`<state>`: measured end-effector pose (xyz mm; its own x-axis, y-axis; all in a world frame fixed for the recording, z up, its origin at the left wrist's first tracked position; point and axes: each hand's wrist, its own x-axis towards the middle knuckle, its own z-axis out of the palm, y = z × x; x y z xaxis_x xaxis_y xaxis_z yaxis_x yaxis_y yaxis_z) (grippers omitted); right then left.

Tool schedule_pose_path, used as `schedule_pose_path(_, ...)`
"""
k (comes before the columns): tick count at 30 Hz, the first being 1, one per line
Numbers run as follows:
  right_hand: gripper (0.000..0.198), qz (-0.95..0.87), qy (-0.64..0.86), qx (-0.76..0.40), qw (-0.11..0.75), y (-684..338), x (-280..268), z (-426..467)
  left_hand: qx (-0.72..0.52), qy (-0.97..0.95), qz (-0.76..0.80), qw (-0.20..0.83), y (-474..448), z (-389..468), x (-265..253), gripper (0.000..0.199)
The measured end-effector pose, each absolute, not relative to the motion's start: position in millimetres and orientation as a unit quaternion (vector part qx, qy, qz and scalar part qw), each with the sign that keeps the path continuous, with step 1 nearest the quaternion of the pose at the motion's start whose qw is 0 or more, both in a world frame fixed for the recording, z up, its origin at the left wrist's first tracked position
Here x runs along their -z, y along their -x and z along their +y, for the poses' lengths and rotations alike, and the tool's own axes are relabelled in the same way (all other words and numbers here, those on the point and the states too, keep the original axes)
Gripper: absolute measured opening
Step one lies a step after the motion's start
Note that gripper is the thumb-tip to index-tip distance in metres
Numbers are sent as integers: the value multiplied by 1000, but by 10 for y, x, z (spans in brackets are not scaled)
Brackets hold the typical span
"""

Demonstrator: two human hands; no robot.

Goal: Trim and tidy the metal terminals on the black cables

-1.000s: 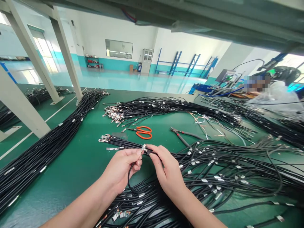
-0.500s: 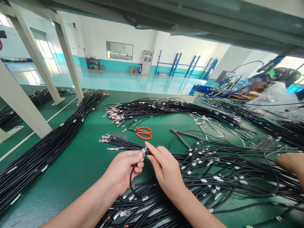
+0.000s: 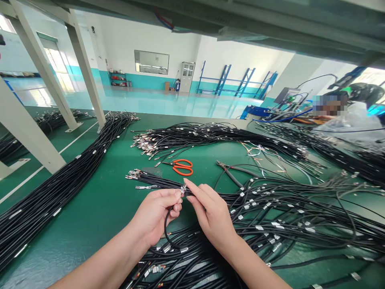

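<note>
Between thumb and fingers, my left hand [image 3: 164, 212] pinches a black cable [image 3: 167, 230] near its metal end terminal [image 3: 183, 188]. The cable loops down below the fingers to a silver sleeve label. My right hand [image 3: 210, 206] meets it from the right, thumb and forefinger tips at the same terminal; what exactly they grip there is small and partly hidden. Just behind both hands lies a small bundle of black cables [image 3: 152, 180] with metal terminals pointing left. More loose black cables [image 3: 192, 263] spread beneath and in front of the hands.
Orange-handled scissors [image 3: 182, 167] and grey-handled cutters [image 3: 233, 175] lie beyond the hands on the green table [image 3: 99, 216]. A long cable bundle [image 3: 75, 172] runs along the left, another bundle [image 3: 207, 134] across the back. White frame posts [image 3: 87, 68] stand at left; a person works at far right.
Both hands stay nearly still at the terminal. At the right edge, another person's hand has gone out of view. The view has shifted very slightly.
</note>
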<state>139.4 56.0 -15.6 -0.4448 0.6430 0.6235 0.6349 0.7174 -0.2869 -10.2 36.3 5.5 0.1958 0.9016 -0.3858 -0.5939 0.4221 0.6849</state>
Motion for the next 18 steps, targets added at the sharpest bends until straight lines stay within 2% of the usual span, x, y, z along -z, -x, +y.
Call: schedule_pose_path(18,35,-855,364,2,370,-1409,181,576,-500,-195,377,754,95,353,-55,9)
